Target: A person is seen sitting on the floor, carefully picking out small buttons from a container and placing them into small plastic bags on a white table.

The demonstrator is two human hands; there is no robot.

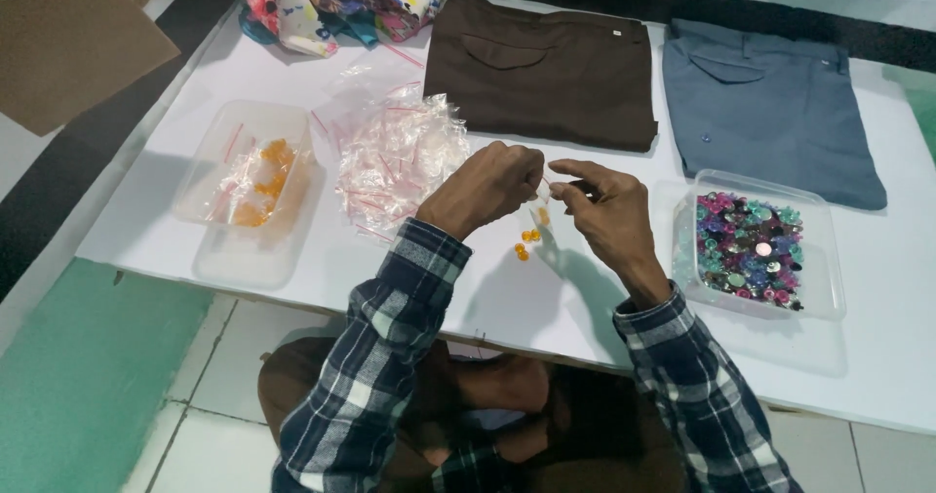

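Both hands meet above the white table point(146, 230). The left hand point(487, 189) and right hand point(609, 210) each pinch a small clear plastic bag point(543, 193) between thumb and fingertips, remaining fingers curled. The bag hangs in the air between them, its long axis roughly vertical; which end is the mouth cannot be told. Risk: a slack pinch or a tilted bag would likely spill contents, joining the orange buttons point(525, 243) lying loose below, which could roll off the table's near edge. A tray of mixed-colour buttons point(749, 249) sits right.
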